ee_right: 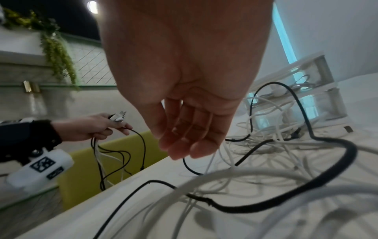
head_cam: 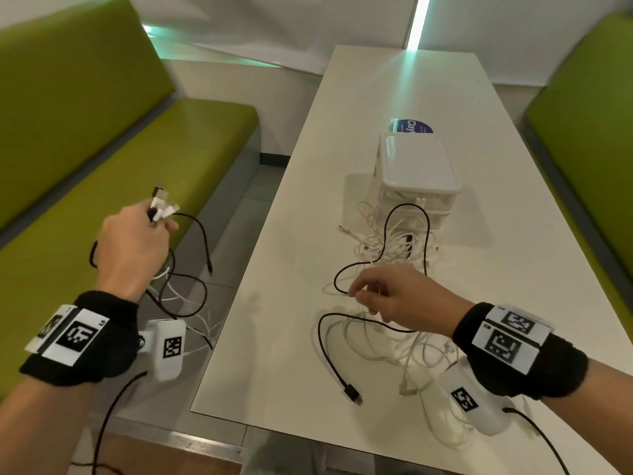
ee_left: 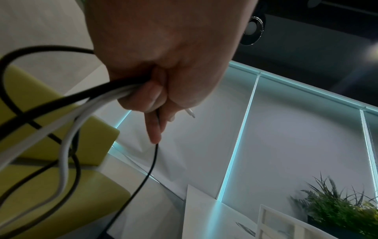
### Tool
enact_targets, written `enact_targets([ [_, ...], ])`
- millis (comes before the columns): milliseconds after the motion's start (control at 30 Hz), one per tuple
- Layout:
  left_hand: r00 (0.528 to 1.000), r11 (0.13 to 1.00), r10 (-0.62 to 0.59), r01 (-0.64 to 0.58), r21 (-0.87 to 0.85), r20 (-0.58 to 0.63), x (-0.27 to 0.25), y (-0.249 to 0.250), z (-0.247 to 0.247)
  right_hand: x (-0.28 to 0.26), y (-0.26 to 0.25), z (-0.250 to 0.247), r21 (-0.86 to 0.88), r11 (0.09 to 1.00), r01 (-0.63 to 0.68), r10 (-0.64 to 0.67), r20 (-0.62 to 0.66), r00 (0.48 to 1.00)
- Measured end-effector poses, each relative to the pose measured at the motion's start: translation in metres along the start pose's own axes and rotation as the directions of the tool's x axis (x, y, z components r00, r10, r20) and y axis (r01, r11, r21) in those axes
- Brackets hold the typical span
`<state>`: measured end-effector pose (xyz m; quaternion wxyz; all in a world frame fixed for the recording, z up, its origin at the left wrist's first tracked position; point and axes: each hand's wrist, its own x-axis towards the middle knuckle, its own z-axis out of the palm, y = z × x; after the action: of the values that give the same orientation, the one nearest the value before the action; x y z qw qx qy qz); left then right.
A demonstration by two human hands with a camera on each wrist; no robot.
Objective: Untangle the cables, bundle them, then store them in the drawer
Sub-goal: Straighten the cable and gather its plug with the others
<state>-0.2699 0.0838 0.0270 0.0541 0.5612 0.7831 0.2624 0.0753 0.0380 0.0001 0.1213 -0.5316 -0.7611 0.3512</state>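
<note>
A tangle of white and black cables (head_cam: 394,245) lies on the white table (head_cam: 267,365) in front of a small white drawer unit (head_cam: 416,169), whose drawers look closed. My left hand (head_cam: 161,217) is off the table's left edge and grips a bunch of white and black cable ends (head_cam: 161,202); their lengths hang below it. The left wrist view shows those cables (ee_left: 81,103) running through the fist (ee_left: 155,100). My right hand (head_cam: 373,296) hovers over the tangle, its fingers (ee_right: 184,145) relaxed and pointing down just above a black cable's end (head_cam: 342,289). It grips nothing.
Green benches flank the table, one on the left (head_cam: 102,200) under my left hand and one on the right (head_cam: 582,114). A blue round sticker (head_cam: 411,126) sits behind the drawer unit. Another black cable with a plug (head_cam: 352,394) lies near the table's front edge.
</note>
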Motion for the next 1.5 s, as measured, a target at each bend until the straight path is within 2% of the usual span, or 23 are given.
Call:
enact_targets([
  [133, 0.994, 0.999, 0.039, -0.037, -0.020, 0.102, -0.010, 0.007, 0.009, 0.005, -0.005, 0.013, -0.216, 0.973, 0.083, -0.062, 0.102, 0.993],
  [267, 0.986, 0.995, 0.039, -0.023, -0.101, 0.161, -0.017, 0.017, 0.017, 0.005, -0.016, 0.033, -0.310, 0.935, 0.174, -0.098, 0.247, 0.964],
  [333, 0.986, 0.987, 0.046, -0.021, -0.156, 0.162, -0.017, 0.019, 0.018, 0.005, -0.018, 0.039, -0.355, 0.919, 0.171, -0.071, 0.278, 0.958],
  [467, 0.980, 0.963, 0.091, -0.041, -0.268, 0.175, -0.022, 0.027, 0.020, 0.009, -0.014, 0.046, -0.454, 0.877, 0.157, -0.043, 0.251, 0.967],
  [600, 0.968, 0.922, 0.176, -0.097, -0.375, 0.182, -0.030, 0.035, 0.026, 0.010, -0.012, 0.050, -0.458, 0.872, 0.174, -0.060, 0.253, 0.966],
  [733, 0.929, 0.903, 0.283, -0.176, -0.391, 0.236, -0.036, 0.045, 0.030, 0.008, -0.010, 0.047, -0.495, 0.843, 0.210, -0.091, 0.255, 0.963],
  [833, 0.888, 0.894, 0.335, -0.194, -0.404, 0.315, -0.045, 0.052, 0.031, 0.007, -0.011, 0.045, -0.512, 0.838, 0.188, -0.098, 0.197, 0.975],
  [933, 0.873, 0.866, 0.368, -0.196, -0.461, 0.320, -0.063, 0.066, 0.028, 0.007, -0.009, 0.038, -0.444, 0.886, 0.134, -0.102, 0.096, 0.990],
  [1133, 0.895, 0.733, 0.390, -0.160, -0.661, 0.216, -0.100, 0.096, 0.029, -0.010, 0.000, 0.009, -0.177, 0.980, 0.091, -0.110, -0.101, 0.989],
  [1200, 0.928, 0.651, 0.353, -0.150, -0.744, 0.122, -0.109, 0.104, 0.030, -0.017, 0.001, -0.001, -0.069, 0.996, 0.053, -0.065, -0.185, 0.981],
  [1233, 0.945, 0.593, 0.310, -0.104, -0.799, 0.107, -0.112, 0.109, 0.030, -0.020, 0.001, -0.005, -0.020, 0.999, 0.039, -0.042, -0.218, 0.975],
  [1300, 0.960, 0.465, 0.233, 0.031, -0.885, 0.156, -0.117, 0.118, 0.035, -0.025, -0.001, -0.010, 0.099, 0.995, 0.026, -0.001, -0.250, 0.968],
  [1367, 0.948, 0.376, 0.231, 0.121, -0.919, 0.219, -0.121, 0.127, 0.043, -0.028, -0.003, -0.011, 0.184, 0.982, 0.038, 0.008, -0.243, 0.970],
  [1400, 0.936, 0.363, 0.250, 0.145, -0.920, 0.246, -0.123, 0.130, 0.046, -0.027, -0.004, -0.010, 0.169, 0.984, 0.053, -0.010, -0.243, 0.970],
  [1500, 0.918, 0.440, 0.273, 0.148, -0.886, 0.289, -0.126, 0.137, 0.054, -0.020, -0.002, -0.004, 0.067, 0.995, 0.072, -0.057, -0.209, 0.976],
])
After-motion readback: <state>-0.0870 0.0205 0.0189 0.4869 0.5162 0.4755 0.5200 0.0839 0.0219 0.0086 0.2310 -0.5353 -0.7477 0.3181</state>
